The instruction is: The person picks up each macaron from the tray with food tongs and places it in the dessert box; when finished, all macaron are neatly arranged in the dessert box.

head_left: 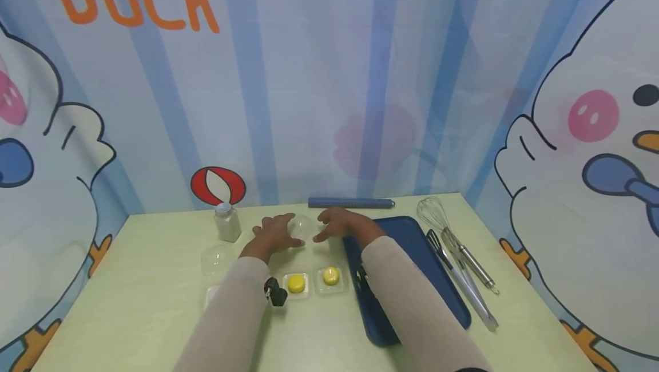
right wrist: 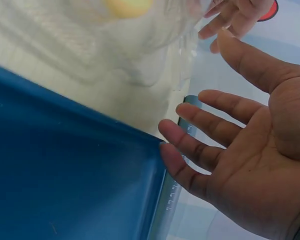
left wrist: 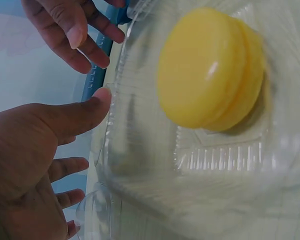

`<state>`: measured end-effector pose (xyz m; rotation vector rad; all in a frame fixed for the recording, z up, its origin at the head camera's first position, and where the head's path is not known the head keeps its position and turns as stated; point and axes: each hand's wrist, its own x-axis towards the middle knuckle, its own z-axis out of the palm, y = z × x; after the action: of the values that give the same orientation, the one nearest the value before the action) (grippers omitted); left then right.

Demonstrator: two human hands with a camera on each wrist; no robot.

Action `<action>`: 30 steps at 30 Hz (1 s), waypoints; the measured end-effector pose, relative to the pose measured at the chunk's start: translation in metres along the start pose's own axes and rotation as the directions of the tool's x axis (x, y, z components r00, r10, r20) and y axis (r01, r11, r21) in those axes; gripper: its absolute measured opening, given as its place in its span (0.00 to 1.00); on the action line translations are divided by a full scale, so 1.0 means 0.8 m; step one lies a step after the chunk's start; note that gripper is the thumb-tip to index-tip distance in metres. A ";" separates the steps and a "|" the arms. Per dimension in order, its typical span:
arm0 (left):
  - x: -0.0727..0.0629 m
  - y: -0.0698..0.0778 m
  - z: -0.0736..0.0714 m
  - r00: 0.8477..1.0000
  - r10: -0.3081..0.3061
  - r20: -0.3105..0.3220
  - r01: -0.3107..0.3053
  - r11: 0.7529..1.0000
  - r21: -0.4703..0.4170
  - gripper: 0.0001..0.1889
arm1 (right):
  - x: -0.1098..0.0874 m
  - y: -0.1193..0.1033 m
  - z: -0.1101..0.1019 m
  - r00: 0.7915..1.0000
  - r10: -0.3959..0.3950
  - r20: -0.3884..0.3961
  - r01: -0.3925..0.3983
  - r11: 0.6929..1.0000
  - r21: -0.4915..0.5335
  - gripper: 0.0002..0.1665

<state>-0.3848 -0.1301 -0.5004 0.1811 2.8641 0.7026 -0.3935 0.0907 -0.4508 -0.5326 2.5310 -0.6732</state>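
Between my two hands, at the back of the table, lies a clear plastic dome lid (head_left: 302, 225). My left hand (head_left: 272, 236) is on its left side, fingers spread and thumb apart. On the lid's right side is my right hand (head_left: 340, 226), its fingers loosely extended, and the right wrist view shows nothing in its palm. Nearer to me, a yellow macaron (head_left: 296, 284) sits in a clear plastic base (head_left: 305, 293). A second yellow macaron (head_left: 331, 275) sits in another clear base (head_left: 337, 288) to its right.
A blue tray (head_left: 378, 326) lies under my right forearm. To its right are a wire whisk (head_left: 455, 240), a smaller whisk (head_left: 443, 253) and tongs (head_left: 479, 303). A blue rolling pin (head_left: 351, 203) lies along the back. At left stand a shaker jar (head_left: 227, 224) and another clear lid (head_left: 217, 260).
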 end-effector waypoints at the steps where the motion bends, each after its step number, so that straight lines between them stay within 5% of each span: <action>1: -0.001 -0.001 0.000 1.000 -0.005 0.002 0.005 1.000 -0.002 0.47 | 0.002 0.001 0.000 1.000 0.002 0.012 -0.002 1.000 -0.005 0.46; 7: -0.008 0.002 -0.001 1.000 0.009 -0.004 -0.009 0.999 0.042 0.46 | 0.007 0.002 0.007 0.998 0.037 0.042 -0.037 0.999 -0.008 0.49; 16: -0.005 0.005 -0.004 1.000 0.029 -0.009 -0.029 0.998 0.055 0.47 | 0.011 0.007 0.017 0.999 0.045 -0.026 -0.047 0.993 -0.105 0.48; 30: 0.004 -0.027 -0.003 0.992 0.127 0.009 -0.127 0.992 -0.013 0.44 | 0.024 0.019 0.023 0.993 0.045 -0.110 -0.060 0.989 -0.139 0.49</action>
<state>-0.3903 -0.1497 -0.5089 0.3667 2.8576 0.7402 -0.4034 0.0867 -0.4797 -0.4883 2.6978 -0.5177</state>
